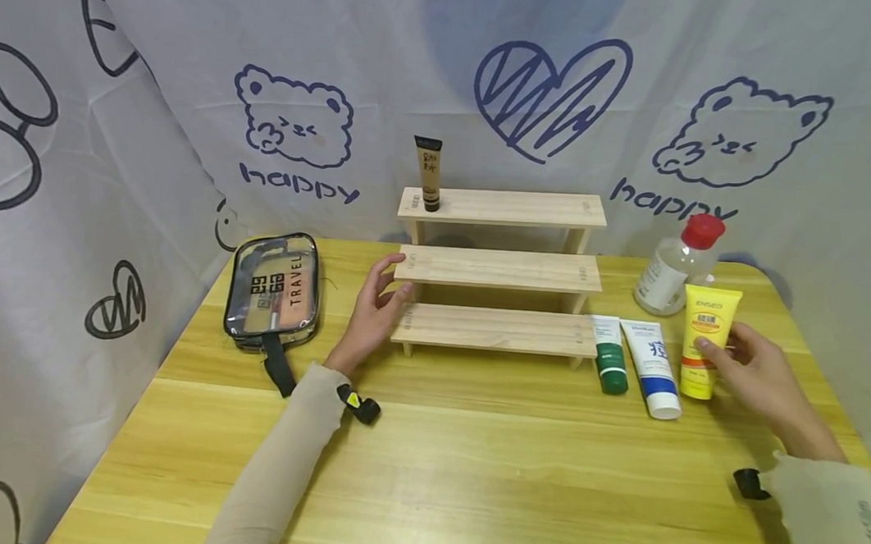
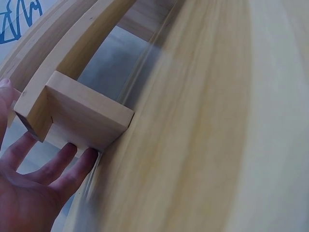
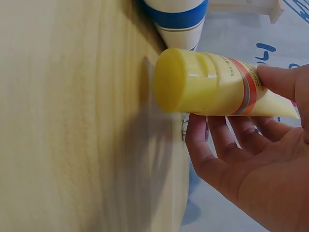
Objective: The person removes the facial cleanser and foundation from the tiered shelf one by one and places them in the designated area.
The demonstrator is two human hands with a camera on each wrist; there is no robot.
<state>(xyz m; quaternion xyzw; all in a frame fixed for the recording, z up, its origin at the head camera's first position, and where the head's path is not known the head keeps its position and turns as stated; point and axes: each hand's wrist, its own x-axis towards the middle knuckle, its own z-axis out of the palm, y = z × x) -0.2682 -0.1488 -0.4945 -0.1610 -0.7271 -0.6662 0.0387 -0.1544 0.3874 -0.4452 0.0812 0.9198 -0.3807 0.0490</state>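
My left hand (image 1: pixel 376 312) holds the left end of a three-tier wooden display shelf (image 1: pixel 495 328). In the left wrist view its fingertips rest against the side support (image 2: pixel 89 113), with the thumb by the plank above. On the right, my right hand (image 1: pixel 761 375) grips a yellow squeeze tube (image 1: pixel 700 364) between thumb and fingers, its cap end down. The right wrist view shows the yellow cap (image 3: pixel 169 82) close over the tabletop. Left of it lie a white tube with a blue band (image 1: pixel 652 365) and a white-and-green tube (image 1: pixel 610 355).
A small gold tube with black ends (image 1: pixel 430 177) stands on the top tier's left end. Behind the yellow tube is a clear bottle with a red cap (image 1: pixel 668 272). A clear zip travel pouch (image 1: pixel 272 292) lies left on the wooden table (image 1: pixel 469 471); a printed curtain (image 1: pixel 416 82) hangs behind.
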